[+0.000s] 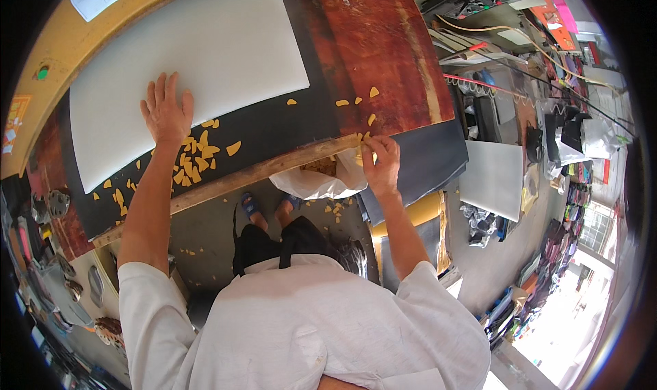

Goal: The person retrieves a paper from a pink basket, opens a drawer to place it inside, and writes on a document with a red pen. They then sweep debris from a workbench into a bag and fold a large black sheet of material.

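Note:
My left hand [166, 109] lies flat with its fingers spread on a large white cutting board [198, 41]. Small yellow cut-out pieces [198, 158] are heaped on the black table surface [263, 126] just below the board, and a few more lie to the right. At the table's front wooden edge [274, 165], my right hand [383, 165] has its fingers curled together. A bit of yellow shows between them, seemingly a small piece. Beside that hand, under the edge, hangs a white plastic bag [321, 184] with yellowish bits inside.
A reddish-brown board [376, 47] covers the table's right part. Dark sheets [431, 157] hang off its right end. Farther right stand a white panel [491, 178] and cluttered shelves. A curved yellow machine beam [41, 68] spans the upper left. Yellow scraps [333, 210] litter the floor near my feet.

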`<state>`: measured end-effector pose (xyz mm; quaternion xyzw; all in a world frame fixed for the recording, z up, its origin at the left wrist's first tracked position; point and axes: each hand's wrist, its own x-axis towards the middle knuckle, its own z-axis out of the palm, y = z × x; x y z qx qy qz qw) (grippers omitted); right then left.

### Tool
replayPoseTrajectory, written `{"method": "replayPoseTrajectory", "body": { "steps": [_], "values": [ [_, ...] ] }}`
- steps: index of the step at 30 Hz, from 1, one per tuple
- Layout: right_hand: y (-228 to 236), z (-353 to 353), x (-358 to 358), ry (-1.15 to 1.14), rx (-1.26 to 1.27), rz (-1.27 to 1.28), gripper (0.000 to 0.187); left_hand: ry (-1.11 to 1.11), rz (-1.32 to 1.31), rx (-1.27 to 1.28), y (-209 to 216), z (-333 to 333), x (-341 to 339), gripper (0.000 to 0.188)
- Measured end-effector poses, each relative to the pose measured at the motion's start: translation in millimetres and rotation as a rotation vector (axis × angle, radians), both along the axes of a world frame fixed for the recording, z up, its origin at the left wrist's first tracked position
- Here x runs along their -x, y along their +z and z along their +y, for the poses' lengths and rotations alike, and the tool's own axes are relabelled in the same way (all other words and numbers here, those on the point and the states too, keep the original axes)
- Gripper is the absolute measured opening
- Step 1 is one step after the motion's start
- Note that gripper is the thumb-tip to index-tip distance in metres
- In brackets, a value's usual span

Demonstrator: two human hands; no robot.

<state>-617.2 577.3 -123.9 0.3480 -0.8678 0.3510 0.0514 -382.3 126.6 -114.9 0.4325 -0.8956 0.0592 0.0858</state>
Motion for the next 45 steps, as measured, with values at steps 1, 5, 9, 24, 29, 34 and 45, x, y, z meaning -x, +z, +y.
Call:
{"method": "replayPoseTrajectory", "body": {
  "steps": [1, 5, 9, 24, 29, 34, 45],
  "values": [
    [1, 6, -7, -0.014, 0.009, -0.081, 0.023, -0.001, 0.009, 0.005, -1, 0, 0, 0.056],
    [22, -6, 5, 0.104, 0.211, 0.0, 0.026, 0.027, 0.01, 0.005, -3, -1, 1, 0.056],
    [39, -78, 75, 0.232, -0.004, 0.203, 0.03, 0.006, -0.012, -0.003, -3, -3, 1, 0.056],
    [14, 4, 22, 0.364, -0.174, 0.142, 0.024, 0.016, 0.016, -0.012, -9, -5, 2, 0.058],
    [27, 2, 23, 0.363, -0.021, 0.164, 0.023, 0.02, 0.049, -0.01, -3, -3, 3, 0.06],
    [8, -3, 66, 0.231, -0.308, 0.333, 0.029, -0.011, 0.108, -0.022, -6, -4, 3, 0.061],
    [95, -103, -94, 0.413, -0.118, -0.031, 0.018, -0.072, 0.655, -0.379, 50, -7, -39, 0.053]
  ]
}}
